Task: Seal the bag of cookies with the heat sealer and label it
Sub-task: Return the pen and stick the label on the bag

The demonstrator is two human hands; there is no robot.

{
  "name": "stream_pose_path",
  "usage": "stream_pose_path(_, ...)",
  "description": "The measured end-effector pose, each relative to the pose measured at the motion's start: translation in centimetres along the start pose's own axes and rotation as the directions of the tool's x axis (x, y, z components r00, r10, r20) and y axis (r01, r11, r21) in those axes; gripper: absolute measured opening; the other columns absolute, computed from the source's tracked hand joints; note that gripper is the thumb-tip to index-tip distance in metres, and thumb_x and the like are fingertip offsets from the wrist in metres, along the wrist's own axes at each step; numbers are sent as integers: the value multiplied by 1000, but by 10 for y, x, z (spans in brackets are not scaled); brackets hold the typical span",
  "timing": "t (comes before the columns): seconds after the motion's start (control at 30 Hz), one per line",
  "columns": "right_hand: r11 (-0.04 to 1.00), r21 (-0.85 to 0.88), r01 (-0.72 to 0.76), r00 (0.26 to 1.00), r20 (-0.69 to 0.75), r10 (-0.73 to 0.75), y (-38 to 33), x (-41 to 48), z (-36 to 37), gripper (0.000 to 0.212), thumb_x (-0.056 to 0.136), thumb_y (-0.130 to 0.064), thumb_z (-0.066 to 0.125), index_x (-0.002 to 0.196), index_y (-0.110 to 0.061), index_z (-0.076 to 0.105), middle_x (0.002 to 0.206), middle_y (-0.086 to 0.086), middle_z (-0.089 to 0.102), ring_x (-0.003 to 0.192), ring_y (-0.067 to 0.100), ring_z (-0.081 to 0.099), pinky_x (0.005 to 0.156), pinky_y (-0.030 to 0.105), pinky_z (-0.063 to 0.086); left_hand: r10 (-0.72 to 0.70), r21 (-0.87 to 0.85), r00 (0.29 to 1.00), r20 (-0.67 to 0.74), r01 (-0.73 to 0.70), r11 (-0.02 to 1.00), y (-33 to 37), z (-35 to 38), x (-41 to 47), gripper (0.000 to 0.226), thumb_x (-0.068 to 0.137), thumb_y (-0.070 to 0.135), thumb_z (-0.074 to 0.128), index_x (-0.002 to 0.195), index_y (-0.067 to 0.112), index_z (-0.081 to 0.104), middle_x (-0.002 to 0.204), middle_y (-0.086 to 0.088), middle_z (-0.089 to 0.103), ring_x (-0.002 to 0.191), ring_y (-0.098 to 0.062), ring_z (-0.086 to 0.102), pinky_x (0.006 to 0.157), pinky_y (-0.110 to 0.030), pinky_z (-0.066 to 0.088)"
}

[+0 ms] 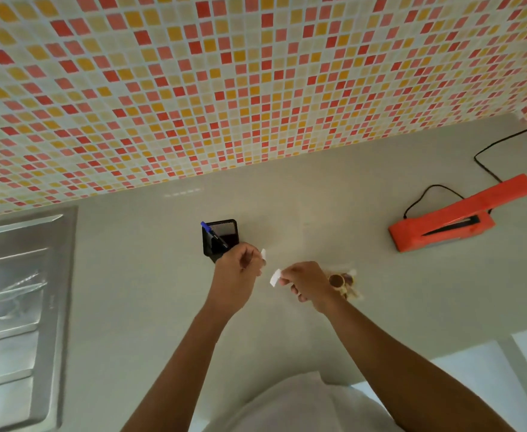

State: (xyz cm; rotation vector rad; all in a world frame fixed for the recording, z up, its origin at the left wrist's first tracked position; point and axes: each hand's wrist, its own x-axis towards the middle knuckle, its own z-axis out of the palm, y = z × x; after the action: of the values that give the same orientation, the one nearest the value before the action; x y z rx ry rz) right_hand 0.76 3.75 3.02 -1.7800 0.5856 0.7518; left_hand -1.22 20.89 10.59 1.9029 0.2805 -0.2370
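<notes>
My right hand [306, 283] pinches a small white label [275, 278] above the pale counter. My left hand [243, 265] holds another small white strip [263, 254], probably the label's backing, a little to the left. The clear bag of cookies [345, 282] lies on the counter just right of my right hand, partly hidden by the wrist. The orange heat sealer [455, 218] sits at the far right with its arm raised, well apart from both hands.
A black mesh pen holder [220, 236] with a blue pen [209, 230] stands just behind my left hand. A black cord [486, 169] runs from the sealer to the tiled wall [193, 88]. A steel sink drainer [16, 307] fills the left edge.
</notes>
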Motion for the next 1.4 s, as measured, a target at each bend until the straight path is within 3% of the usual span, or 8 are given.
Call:
stream_pose_path(0.1, 995, -99, 1, 1000, -9, -2, 8, 14, 10, 21, 78, -19, 63, 77, -2, 75, 75, 19, 72, 48, 18, 48, 42, 20, 35, -66, 68, 998, 24, 64, 996, -23, 9, 5, 20, 90, 8, 59, 73, 19, 60, 72, -3, 69, 63, -13, 66, 59, -17, 47)
stream_pose_path(0.23, 964, -259, 53, 997, -46, -67, 13, 26, 16, 23, 82, -20, 63, 60, -16, 64, 58, 1, 60, 54, 20, 52, 45, 23, 38, -101, 104, 994, 46, 96, 990, -37, 17, 10, 19, 90, 10, 58, 73, 20, 60, 77, -8, 71, 70, -26, 67, 61, -28, 50)
stream_pose_path(0.37, 923, -372, 97, 979, -130, -156, 16, 30, 16, 19, 84, -28, 69, 75, -11, 67, 73, -3, 64, 71, 16, 59, 64, 25, 42, -107, 132, 993, 50, 99, 986, -41, 25, 12, 17, 90, 14, 57, 73, 18, 59, 79, -6, 70, 73, -26, 67, 65, -32, 50)
stream_pose_path(0.6, 957, 290, 20, 994, 97, -50, -15, -18, -16, 30, 93, -34, 64, 95, -6, 74, 89, 6, 77, 55, 13, 53, 45, 24, 34, 50, 276, 998, 45, -60, 959, -37, 42, 10, 19, 90, 16, 59, 72, 19, 56, 60, 5, 55, 54, -12, 47, 54, -24, 41)
stream_pose_path(0.87, 908, 418, -22, 977, 201, -68, 5, -35, -53, 22, 91, -22, 64, 104, -8, 75, 101, 6, 75, 69, 14, 55, 47, 24, 37, 176, 359, 979, 99, -200, 911, -25, 78, -2, 12, 92, 16, 59, 87, 15, 70, 78, 5, 68, 68, -13, 61, 63, -25, 49)
stream_pose_path(1.03, 916, 402, -19, 984, 171, -54, 24, -35, -76, 18, 88, -6, 68, 104, -9, 75, 76, 3, 66, 61, 12, 56, 45, 24, 37, 128, 291, 985, 117, -157, 944, -20, 102, -3, 21, 87, 2, 56, 90, 16, 72, 87, 5, 72, 77, -12, 65, 72, -29, 55)
stream_pose_path(1.23, 867, 498, -19, 996, 89, -29, 32, -21, -112, 17, 89, -5, 62, 98, -9, 75, 68, 7, 61, 55, 14, 56, 41, 21, 34, -135, 136, 989, 53, 127, 982, -10, 141, 9, 12, 84, 26, 73, 92, 23, 65, 85, 8, 69, 69, -12, 65, 61, -18, 47)
stream_pose_path(1.4, 907, 422, -2, 997, 70, -30, 31, -4, -138, 15, 90, -8, 62, 96, -11, 75, 78, 7, 67, 56, 14, 61, 43, 22, 37, -202, -16, 973, 111, 205, 979, -7, 167, 27, 8, 83, 9, 69, 81, 14, 74, 79, -4, 75, 68, -17, 70, 60, -23, 53)
